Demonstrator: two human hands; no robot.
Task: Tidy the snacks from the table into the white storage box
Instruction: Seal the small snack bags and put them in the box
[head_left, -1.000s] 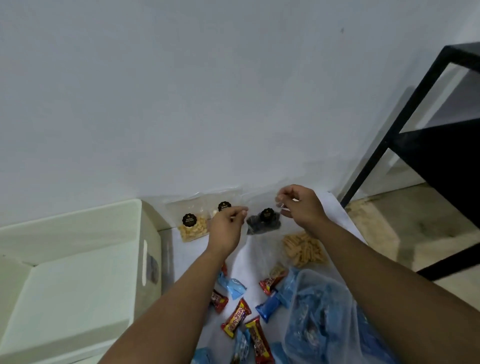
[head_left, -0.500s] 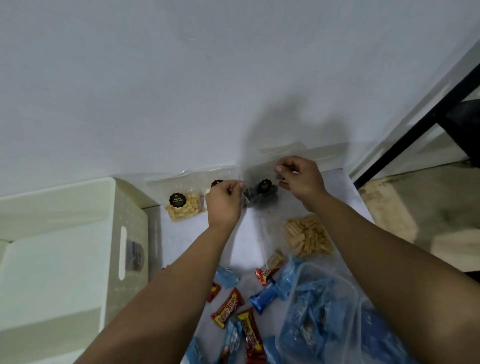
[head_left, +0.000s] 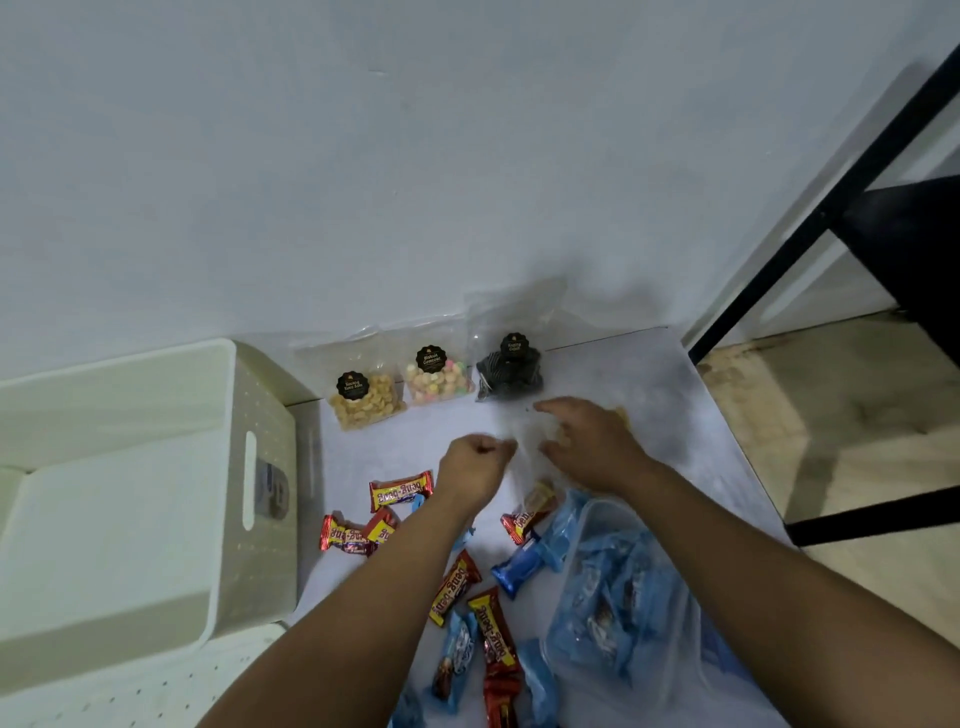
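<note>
Three clear snack bags (head_left: 434, 371) stood upright in a row against the wall, tops up, right of the white storage box (head_left: 124, 499). Both hands hovered over the table (head_left: 649, 395): the left hand (head_left: 475, 470) fisted on nothing visible; whether the right hand (head_left: 587, 447), fingers bent down, held the blurred bag beneath, I couldn't tell.

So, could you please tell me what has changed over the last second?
Both hands have let go of the dark snack bag, now leaning on the wall, and drawn back toward the person. The left hand is curled; the right hand reaches onto the clear bag of biscuit sticks. The white storage box and the wrapped bars stayed put.
</note>
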